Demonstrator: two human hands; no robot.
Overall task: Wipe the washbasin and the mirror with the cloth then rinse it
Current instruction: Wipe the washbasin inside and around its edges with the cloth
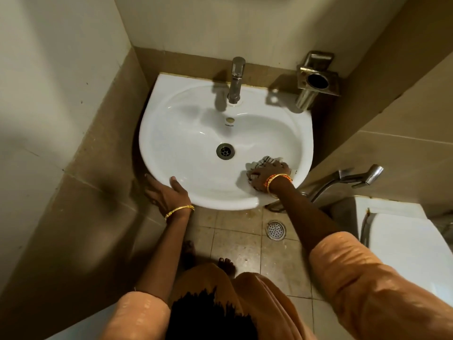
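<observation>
Cloth (267,161), mostly hidden under the right hand (266,174), lies at the washbasin's (159,133) 4 o'clock, pressed by flat fingers. The left hand (166,192) rests at the 7 o'clock rim, fingers released and blurred.

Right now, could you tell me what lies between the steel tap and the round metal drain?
The small round overflow hole in the white ceramic washbasin, head view.

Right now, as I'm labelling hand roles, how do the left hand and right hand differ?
The left hand rests on the near-left rim of the washbasin, thumb on top; the right hand is inside the bowl. The left hand has no cloth; the right hand presses the cloth against the bowl wall. Both wrists wear gold bangles.
</observation>
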